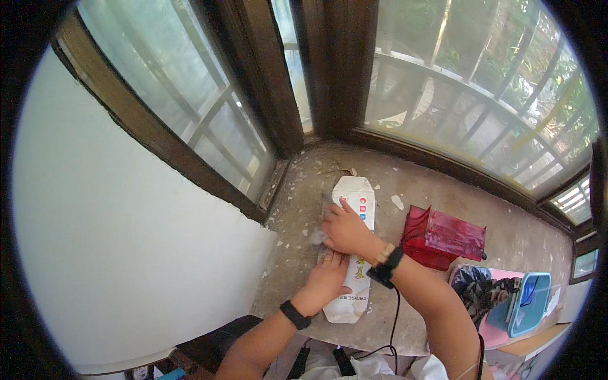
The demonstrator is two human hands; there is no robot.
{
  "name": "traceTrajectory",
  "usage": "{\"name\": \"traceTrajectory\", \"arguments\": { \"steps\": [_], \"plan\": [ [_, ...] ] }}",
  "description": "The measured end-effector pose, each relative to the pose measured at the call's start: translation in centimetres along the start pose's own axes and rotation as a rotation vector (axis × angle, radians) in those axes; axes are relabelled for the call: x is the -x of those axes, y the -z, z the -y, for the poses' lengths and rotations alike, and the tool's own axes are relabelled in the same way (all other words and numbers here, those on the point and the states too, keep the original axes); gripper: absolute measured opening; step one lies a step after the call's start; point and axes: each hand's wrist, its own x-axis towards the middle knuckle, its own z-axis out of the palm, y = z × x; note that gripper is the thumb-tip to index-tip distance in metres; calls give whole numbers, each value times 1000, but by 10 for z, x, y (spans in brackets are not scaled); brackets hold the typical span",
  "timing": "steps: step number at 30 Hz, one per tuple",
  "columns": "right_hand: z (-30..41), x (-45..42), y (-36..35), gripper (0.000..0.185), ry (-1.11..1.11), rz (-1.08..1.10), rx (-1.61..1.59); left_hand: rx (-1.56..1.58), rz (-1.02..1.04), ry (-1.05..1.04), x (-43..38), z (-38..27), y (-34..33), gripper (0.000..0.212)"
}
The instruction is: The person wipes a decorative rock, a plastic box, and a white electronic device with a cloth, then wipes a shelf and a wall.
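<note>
A flattened white cardboard box (pixel 354 280) with coloured print lies lengthwise on the dusty, speckled surface of a window ledge (pixel 304 190). My left hand (pixel 329 277) rests on the lower half of the cardboard, fingers pointing away from me. Just beyond it, my right hand (pixel 349 230) lies across the upper half, its fingers reaching over the left edge. Something greyish and blurred shows by that edge under my right fingertips; I cannot tell what it is. Both wrists wear black bands, and a cable hangs from the right one.
Right of the cardboard stands a dark red box-like object (pixel 451 232). Farther right are a pink item (pixel 494 327), a dark patterned cloth (pixel 489 294) and a light-blue plastic container (pixel 529 304). Paint flakes (pixel 397 202) lie scattered. Windows with dark wooden frames border the ledge; a white wall (pixel 142 247) is at left.
</note>
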Motion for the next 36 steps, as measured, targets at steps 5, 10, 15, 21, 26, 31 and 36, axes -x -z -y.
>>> {"name": "traceTrajectory", "arguments": {
  "steps": [5, 10, 15, 21, 26, 31, 36],
  "plan": [
    [-34, -63, -2, 36, -153, 31, 459, 0, -88, -60, -3, -4, 1, 103],
    [-48, -63, 18, 35, -352, -76, 116, 44, -123, -57, -2, -1, -2, 101],
    [-58, -5, -7, 45, -615, -356, -162, 16, -127, -63, 0, -1, 3, 101],
    [-92, 17, -11, 51, -588, -418, -212, 109, -132, -142, -2, 0, 4, 98],
    [-63, 36, -15, 61, -364, -313, -145, 114, -139, -120, 3, 8, 4, 98],
    [37, 129, -19, 67, -391, -278, -281, 146, -110, -150, -2, 8, -3, 94],
    [102, 189, -37, 63, -404, -142, -368, 229, -120, -263, -8, 25, -1, 64]
  ]
}}
